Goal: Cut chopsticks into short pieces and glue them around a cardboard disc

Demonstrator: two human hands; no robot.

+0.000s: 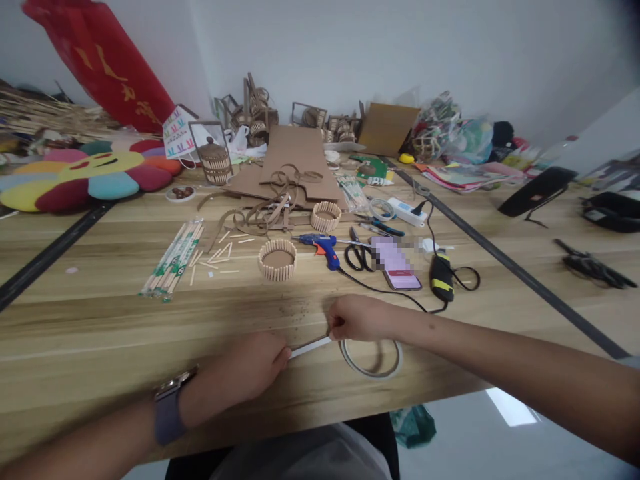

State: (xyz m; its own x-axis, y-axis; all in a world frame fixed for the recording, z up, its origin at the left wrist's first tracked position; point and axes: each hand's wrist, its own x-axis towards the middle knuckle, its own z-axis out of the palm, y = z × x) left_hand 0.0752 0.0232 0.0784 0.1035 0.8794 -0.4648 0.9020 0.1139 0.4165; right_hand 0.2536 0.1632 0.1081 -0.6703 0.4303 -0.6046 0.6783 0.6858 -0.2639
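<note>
A narrow strip (311, 347), white on its face with a brownish edge, stretches taut between my hands just above the table. My left hand (260, 365), with a watch on the wrist, pinches one end. The other end is in the closed fingers of my right hand (357, 319). Just below my right hand lies a thin pale ring (399, 363), which looks like a tape roll; whether the strip joins it is hidden. Beyond my hands stand a round holder of short wooden sticks (277, 261) and a blue glue gun (327, 248).
Black scissors (359, 257), a phone (397, 267) and a black-yellow tool (442, 277) with a cord lie to the right. Bagged sticks (175, 260) and loose sticks are at left. Brown strips (260, 213), a second stick ring (326, 217) and cardboard (295, 157) sit behind.
</note>
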